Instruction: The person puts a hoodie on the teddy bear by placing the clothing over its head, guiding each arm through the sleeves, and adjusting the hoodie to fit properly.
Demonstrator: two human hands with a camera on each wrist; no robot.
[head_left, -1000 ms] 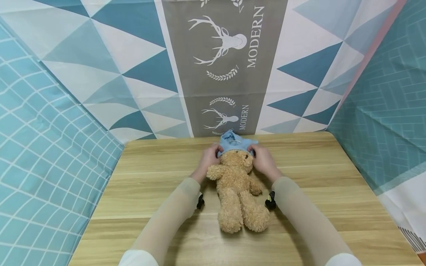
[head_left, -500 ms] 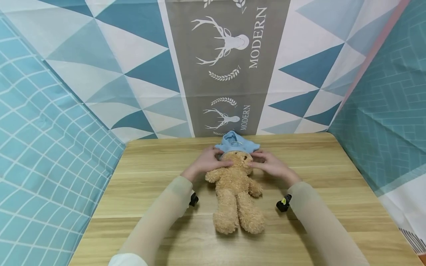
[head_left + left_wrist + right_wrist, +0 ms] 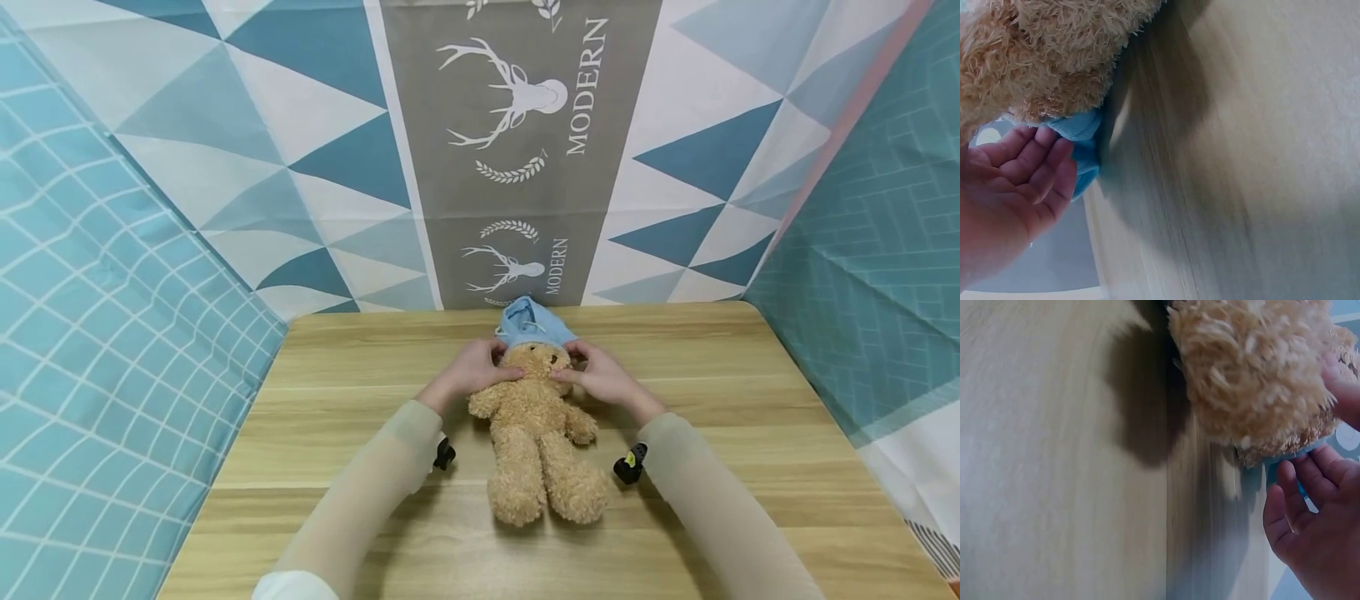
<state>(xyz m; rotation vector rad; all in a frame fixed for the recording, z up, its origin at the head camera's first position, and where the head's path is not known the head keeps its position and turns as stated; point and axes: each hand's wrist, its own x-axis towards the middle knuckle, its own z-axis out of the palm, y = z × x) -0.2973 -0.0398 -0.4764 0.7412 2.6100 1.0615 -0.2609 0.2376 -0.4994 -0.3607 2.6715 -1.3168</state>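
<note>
A curly-haired tan teddy bear (image 3: 531, 408) lies face up on the wooden table, its feet toward me. Over the top of its head sits a light-blue doll's garment (image 3: 536, 323) with a hood-like fold and a pale cord; its edge crosses the forehead. My left hand (image 3: 480, 367) holds the garment's left edge in curled fingers, thumb on the bear's cheek. On the other side my right hand (image 3: 600, 373) grips the right edge, its thumb also on the face. In the left wrist view the fingers (image 3: 1041, 159) reach the blue cloth below the fur.
Patterned cloth walls (image 3: 322, 167) stand along the back and both sides of the wooden table (image 3: 352, 367). The garment's top lies near the table's back edge. A small black device (image 3: 630, 463) hangs at the right wrist and another (image 3: 444, 454) at the left.
Both thumbs have moved from the garment's edge onto the bear's face, and the hands have drawn slightly back. The garment's side parts spread out, then tucked in again beside the head.
</note>
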